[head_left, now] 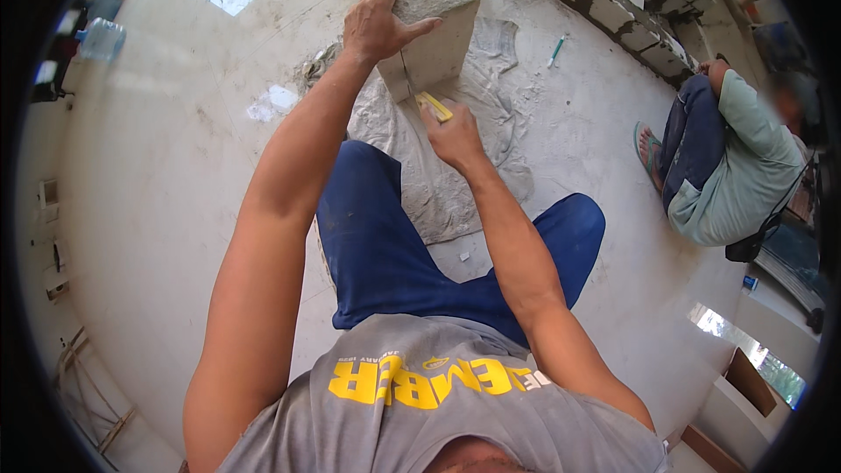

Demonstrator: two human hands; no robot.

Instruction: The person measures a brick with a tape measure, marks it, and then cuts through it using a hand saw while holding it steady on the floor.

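Note:
A pale concrete block (437,45) with a rough upper face stands on a crumpled, dusty grey cloth (447,197) in front of me. My left hand (378,24) grips its upper left edge, fingers over the far side and thumb stretched across the face. In my right hand (455,134) is the yellow handle of a handsaw (434,107), closed in my fingers. Its thin blade, seen nearly edge-on, lies against the block's near left part, along a dark line. How deep the blade sits cannot be made out.
At the right, another person (736,158) crouches beside a low wall of mortared blocks (604,13). A teal pen-like stick (556,51) lies on the dusty floor. White powder (273,102) is left of the cloth, and a water bottle (102,40) is at far left.

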